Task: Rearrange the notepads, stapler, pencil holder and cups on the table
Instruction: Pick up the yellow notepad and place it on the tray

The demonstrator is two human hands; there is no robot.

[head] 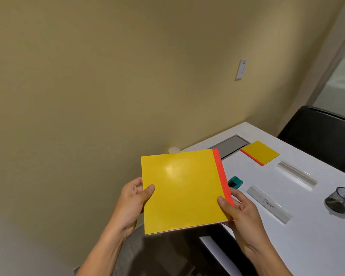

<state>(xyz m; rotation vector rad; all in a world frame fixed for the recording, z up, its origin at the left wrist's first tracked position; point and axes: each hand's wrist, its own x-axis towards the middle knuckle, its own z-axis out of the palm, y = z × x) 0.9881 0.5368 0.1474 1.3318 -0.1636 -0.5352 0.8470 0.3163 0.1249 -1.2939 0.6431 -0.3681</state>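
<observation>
A person's left hand [134, 198] and right hand [238, 211] grip a yellow notepad [182, 191] with a red-orange spine at centre frame, thumbs curled over its cover, fingers beneath, holding it in the air off the near edge of the white table [307, 236]. Right of it lie a green stapler [235, 182] (partly hidden behind the pad), two clear nameplates [268, 204], and a mesh pencil holder [341, 199] at the right edge. Farther back, a second yellow notepad [260, 152] lies flat beside a grey cable hatch [230, 145]; a black chair [323, 136] stands upper right.
</observation>
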